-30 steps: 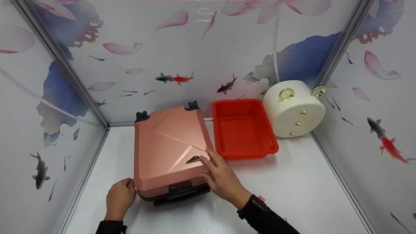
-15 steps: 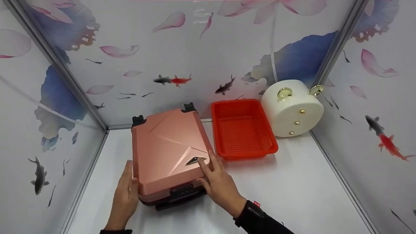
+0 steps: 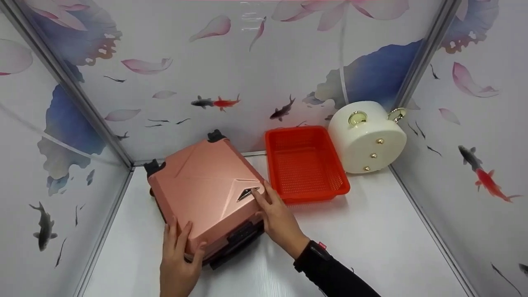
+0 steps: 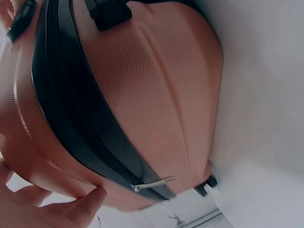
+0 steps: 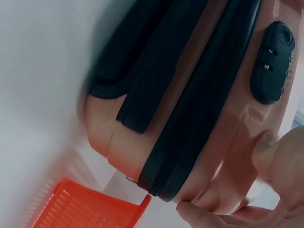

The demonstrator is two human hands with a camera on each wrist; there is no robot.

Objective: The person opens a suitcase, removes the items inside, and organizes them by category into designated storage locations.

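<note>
A rose-pink hard-shell suitcase [image 3: 206, 185] lies flat on the white table, turned at an angle, with its handle end towards me. My left hand [image 3: 180, 260] rests on its near left corner, fingers spread over the shell and thumb at the near end. At the near right corner, my right hand [image 3: 282, 222] presses with extended fingers, one by the dark triangular badge [image 3: 247, 193]. In the right wrist view, the thumb touches the end face beside a black combination lock [image 5: 273, 61]. The left wrist view shows the black zipper band [image 4: 90, 128] and a metal zipper pull [image 4: 154, 184].
A red plastic basket [image 3: 345, 187] stands just right of the suitcase. Behind it on the right is a white round case [image 3: 350, 144] with gold studs and ring-like ears. Patterned walls [image 3: 231, 66] enclose the table at the back and both sides.
The suitcase has turned, its wheeled far end swinging left and its near left corner moving right. My left hand has shifted from beside its left edge onto that corner. My right hand stays by the badge.
</note>
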